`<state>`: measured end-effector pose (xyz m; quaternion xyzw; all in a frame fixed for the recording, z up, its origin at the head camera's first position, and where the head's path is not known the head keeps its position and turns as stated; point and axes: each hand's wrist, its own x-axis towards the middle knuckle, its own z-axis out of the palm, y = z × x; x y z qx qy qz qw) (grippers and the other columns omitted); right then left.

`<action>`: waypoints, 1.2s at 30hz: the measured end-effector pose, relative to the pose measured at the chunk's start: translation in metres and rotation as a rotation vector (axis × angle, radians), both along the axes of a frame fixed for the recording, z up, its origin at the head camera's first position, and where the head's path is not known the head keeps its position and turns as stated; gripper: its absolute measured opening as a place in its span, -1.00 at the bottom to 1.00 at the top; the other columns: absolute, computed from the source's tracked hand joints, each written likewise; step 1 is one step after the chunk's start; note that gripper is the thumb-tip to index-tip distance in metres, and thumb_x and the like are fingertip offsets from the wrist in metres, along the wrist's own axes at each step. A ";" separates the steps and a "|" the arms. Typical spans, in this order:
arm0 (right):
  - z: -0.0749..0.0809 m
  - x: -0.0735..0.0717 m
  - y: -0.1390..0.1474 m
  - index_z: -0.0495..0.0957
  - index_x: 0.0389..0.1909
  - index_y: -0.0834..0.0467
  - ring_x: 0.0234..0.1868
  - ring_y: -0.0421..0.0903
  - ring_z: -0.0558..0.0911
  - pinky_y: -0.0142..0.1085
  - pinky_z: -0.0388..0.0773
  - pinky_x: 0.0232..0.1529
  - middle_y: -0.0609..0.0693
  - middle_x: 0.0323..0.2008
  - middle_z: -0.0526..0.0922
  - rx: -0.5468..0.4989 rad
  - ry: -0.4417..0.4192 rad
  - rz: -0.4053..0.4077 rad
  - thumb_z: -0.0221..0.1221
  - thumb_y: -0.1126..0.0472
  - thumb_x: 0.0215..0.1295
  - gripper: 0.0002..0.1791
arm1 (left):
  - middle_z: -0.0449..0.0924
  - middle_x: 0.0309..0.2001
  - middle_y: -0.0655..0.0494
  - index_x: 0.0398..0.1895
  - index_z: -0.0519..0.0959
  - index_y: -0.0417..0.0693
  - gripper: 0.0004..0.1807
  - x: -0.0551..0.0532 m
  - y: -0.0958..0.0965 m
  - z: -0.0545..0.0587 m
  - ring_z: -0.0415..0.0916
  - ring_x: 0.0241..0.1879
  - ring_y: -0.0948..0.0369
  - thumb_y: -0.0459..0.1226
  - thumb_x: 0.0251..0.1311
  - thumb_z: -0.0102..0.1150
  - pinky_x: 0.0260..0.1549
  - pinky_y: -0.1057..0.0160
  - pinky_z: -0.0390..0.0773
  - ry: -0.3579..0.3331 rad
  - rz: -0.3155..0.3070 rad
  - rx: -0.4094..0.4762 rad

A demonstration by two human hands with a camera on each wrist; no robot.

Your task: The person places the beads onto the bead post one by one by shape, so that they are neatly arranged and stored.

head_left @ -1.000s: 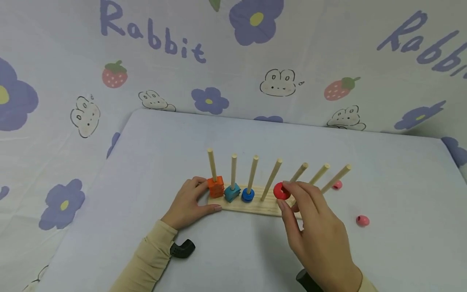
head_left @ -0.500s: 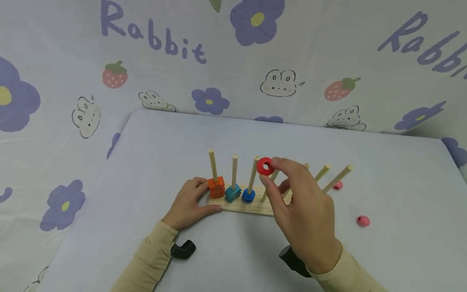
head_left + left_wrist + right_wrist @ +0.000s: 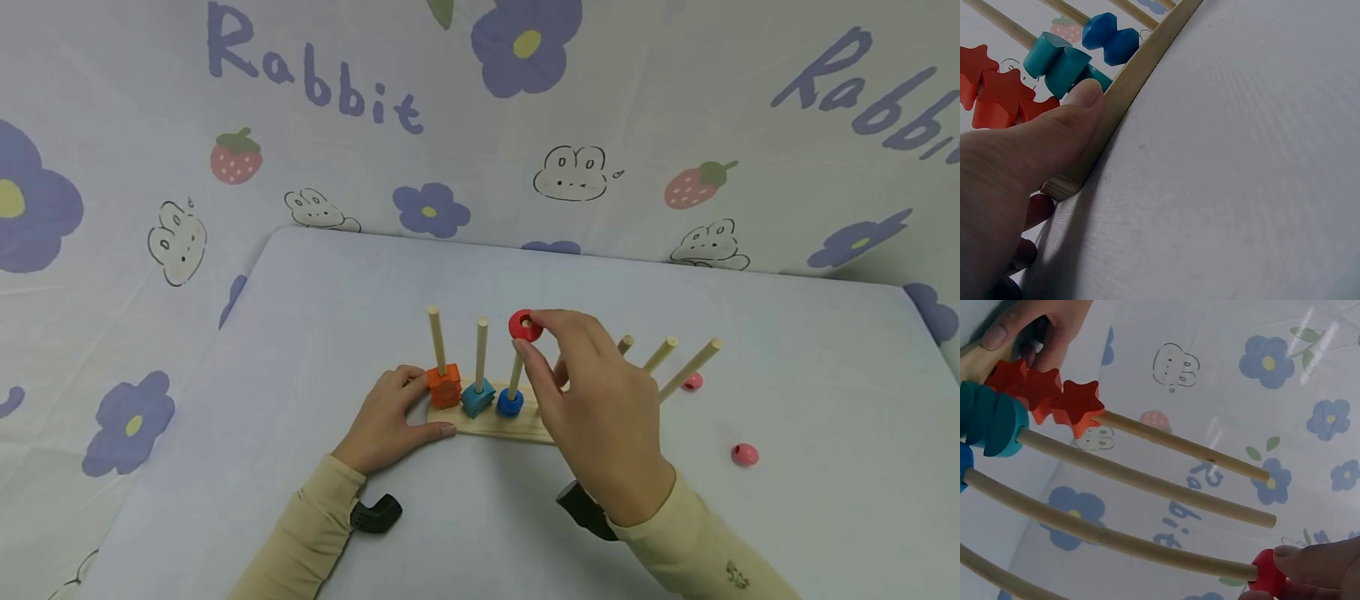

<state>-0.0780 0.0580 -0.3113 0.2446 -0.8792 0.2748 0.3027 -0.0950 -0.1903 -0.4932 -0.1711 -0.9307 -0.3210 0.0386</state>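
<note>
My right hand point(image 3: 600, 412) pinches a red bead point(image 3: 516, 322) between thumb and fingertips. The bead sits at the tip of the third peg from the left point(image 3: 1116, 543), and the peg's end shows in its hole. Below it, two blue beads point(image 3: 1110, 37) are stacked at the foot of that peg. My left hand point(image 3: 386, 425) holds the left end of the wooden peg base point(image 3: 495, 425), its thumb on the front edge. Orange-red star beads point(image 3: 444, 387) fill the foot of the first peg, and teal beads point(image 3: 477, 398) that of the second.
More bare pegs point(image 3: 693, 367) rise from the right part of the base, partly hidden by my right hand. Two pink beads lie on the white table point(image 3: 825, 500): one bead point(image 3: 746, 454) to the right, another point(image 3: 692, 382) behind the rightmost peg. A patterned cloth point(image 3: 480, 150) hangs behind.
My right hand has carried the red bead left and up, from over the middle of the base to the tip of the third peg. My left hand has stayed on the base.
</note>
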 end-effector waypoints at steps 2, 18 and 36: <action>-0.003 0.001 -0.001 0.55 -0.05 0.28 -0.68 -0.21 0.44 -0.43 0.25 -0.77 0.14 -0.25 0.66 0.021 0.008 -0.015 0.35 0.19 0.15 -0.61 | 0.42 0.03 0.17 0.27 0.43 0.27 -0.24 0.000 0.000 0.000 0.31 -0.08 0.20 0.20 -0.06 0.36 -0.12 0.16 0.36 0.005 -0.002 -0.001; -0.038 0.004 -0.006 0.52 -0.18 0.27 -0.82 -0.25 0.34 -0.48 0.14 -0.81 0.09 -0.27 0.73 0.081 0.037 -0.050 0.38 0.24 0.11 -0.68 | 0.42 0.02 0.15 0.27 0.44 0.25 -0.23 0.000 0.001 -0.001 0.31 -0.09 0.19 0.19 -0.07 0.38 -0.12 0.16 0.36 -0.003 0.009 -0.005; -0.099 0.001 -0.004 0.54 -0.39 0.14 -0.82 -0.29 0.27 -0.47 0.07 -0.81 -0.03 -0.50 0.70 0.214 -0.117 -0.080 0.42 0.18 0.06 -0.76 | 0.42 0.02 0.16 0.26 0.44 0.26 -0.24 0.000 0.001 0.002 0.31 -0.07 0.18 0.17 -0.07 0.39 -0.09 0.15 0.36 -0.010 0.005 0.000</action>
